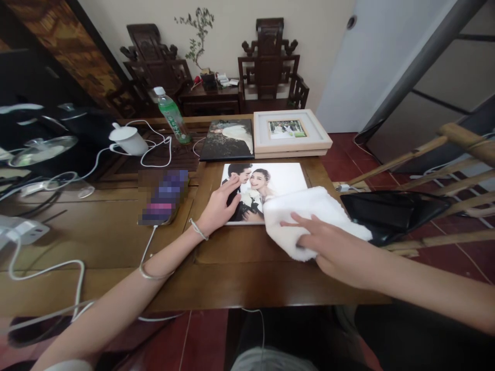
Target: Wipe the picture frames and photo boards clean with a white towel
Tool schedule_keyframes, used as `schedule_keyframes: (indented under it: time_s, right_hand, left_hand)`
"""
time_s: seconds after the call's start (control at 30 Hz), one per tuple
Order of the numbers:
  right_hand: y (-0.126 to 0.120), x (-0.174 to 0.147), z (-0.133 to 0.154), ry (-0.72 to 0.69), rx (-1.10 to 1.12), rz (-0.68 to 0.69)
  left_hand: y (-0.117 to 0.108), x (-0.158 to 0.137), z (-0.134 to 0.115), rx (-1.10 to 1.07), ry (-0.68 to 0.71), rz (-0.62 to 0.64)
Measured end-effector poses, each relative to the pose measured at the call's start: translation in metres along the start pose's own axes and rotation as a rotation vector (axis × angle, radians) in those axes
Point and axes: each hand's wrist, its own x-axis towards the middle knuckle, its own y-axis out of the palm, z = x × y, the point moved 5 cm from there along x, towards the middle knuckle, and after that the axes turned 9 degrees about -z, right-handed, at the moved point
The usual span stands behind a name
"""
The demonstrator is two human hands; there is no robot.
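A wedding photo panel lies flat on the wooden table, showing a couple with a bouquet. My left hand rests on its left side with the fingers stretched out. On the panel's right part, my right hand presses a fluffy white towel, gripping some of it between the fingers. The towel hides the lower right corner of the panel and hangs toward the table's right edge.
Behind the panel lie a dark photo panel and stacked pale wooden frames. To the left are a charging phone, a green-tinted bottle, a white lidded cup and loose cables. A black bag sits at the right.
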Motion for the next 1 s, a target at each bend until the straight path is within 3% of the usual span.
schedule_keyframes:
  time_s: [0.17, 0.33, 0.47, 0.6, 0.8, 1.0]
  right_hand:
    - [-0.015, 0.044, -0.029, 0.049, -0.043, -0.035]
    - [-0.033, 0.106, -0.071, -0.036, -0.134, -0.117]
    - [-0.039, 0.126, -0.089, -0.033, -0.164, -0.158]
    - [-0.022, 0.106, -0.081, 0.018, -0.181, -0.108]
    - [0.005, 0.036, -0.033, -0.025, -0.089, -0.083]
    - [0.0, 0.004, 0.014, -0.031, -0.01, 0.023]
  left_hand:
    - [-0.001, 0.0, -0.001, 0.004, -0.001, 0.007]
    - [-0.002, 0.0, -0.001, 0.004, -0.004, 0.023]
    - [-0.003, 0.0, -0.001, 0.003, -0.012, 0.023]
    - [-0.003, 0.0, 0.0, 0.001, -0.012, 0.02]
    - [-0.001, -0.001, 0.001, -0.002, -0.008, 0.009]
    - [-0.002, 0.0, 0.001, 0.004, 0.001, 0.024]
